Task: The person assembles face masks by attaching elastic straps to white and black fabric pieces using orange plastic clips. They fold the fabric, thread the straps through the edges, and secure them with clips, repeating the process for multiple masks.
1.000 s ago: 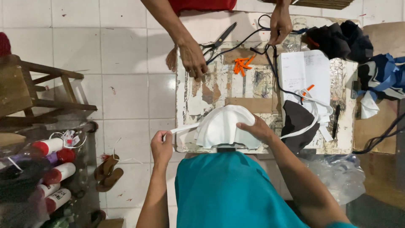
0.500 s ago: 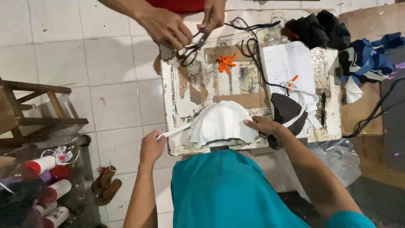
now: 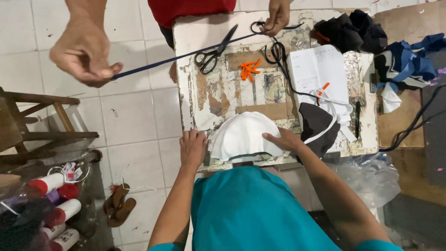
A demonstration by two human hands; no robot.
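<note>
Centre of frame, low: white moulded fabric cup (image 3: 242, 136) lies on the near edge of a worn, paint-flaked table (image 3: 218, 93); the wearer's two hands are on it. Left hand (image 3: 193, 148), lower centre-left, rests palm down with fingers together at the cup's left rim, flat and gripping nothing that shows; right hand (image 3: 284, 139), just right of centre, lies flat with fingers spread a little, pressing the cup's right edge; neither hand is closed round anything. Teal shirt (image 3: 251, 214) fills the bottom centre.

Top of frame: a second person in a red top (image 3: 190, 9) stands across the table; one of their hands (image 3: 82, 52), upper left, pinches the end of a dark blue strap (image 3: 167, 59) pulled taut; their other hand (image 3: 277, 17), top centre-right, holds the strap's far end at the table's far edge.

On the table: black scissors (image 3: 214, 52) upper centre, under the strap line; orange clips (image 3: 249, 70) in a small heap just right of them; open notebook (image 3: 318, 69) right of centre; a black cup piece (image 3: 317, 128) just beside the right hand; black cord (image 3: 283, 65) looping past the notebook.

Left edge: wooden stool (image 3: 32, 125); lower left corner: thread spools (image 3: 58, 200) with red and white ends; brown sandals (image 3: 118, 210) on the white tile floor (image 3: 130, 121).
</note>
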